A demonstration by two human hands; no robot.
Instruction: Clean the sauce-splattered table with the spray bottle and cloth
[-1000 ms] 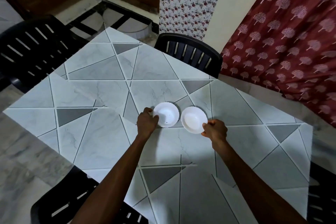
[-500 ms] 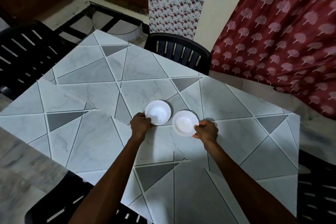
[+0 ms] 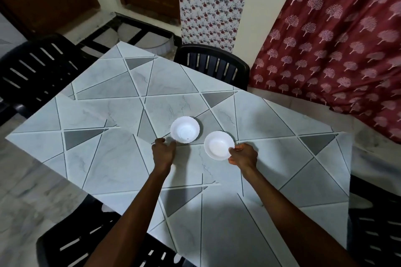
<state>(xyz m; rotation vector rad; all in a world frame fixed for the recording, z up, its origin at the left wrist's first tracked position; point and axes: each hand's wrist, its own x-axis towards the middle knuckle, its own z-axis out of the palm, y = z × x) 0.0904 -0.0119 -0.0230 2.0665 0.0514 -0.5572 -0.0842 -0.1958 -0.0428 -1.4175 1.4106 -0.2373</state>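
Observation:
Two small white bowls stand side by side on the grey marble-patterned table [image 3: 112, 158]. The left bowl [image 3: 184, 129] has a couple of dark specks inside. My left hand [image 3: 162, 151] sits just below and left of it, fingers loosely curled, thumb tip close to the rim but not around it. My right hand [image 3: 244, 156] pinches the near right rim of the right bowl [image 3: 218, 145], thumb on top and fingers underneath. No spray bottle or cloth is in view, and I see no sauce on the tabletop.
Black plastic chairs stand around the table: one at the far edge [image 3: 213, 65], one at the left [image 3: 32, 67], one at the near edge [image 3: 71, 245], one at the right [image 3: 375, 223]. A red patterned curtain [image 3: 336, 39] hangs at the right.
My left hand has drawn back off the left bowl's rim, which it held before. My right hand keeps its pinch on the right bowl. Both bowls stay in place.

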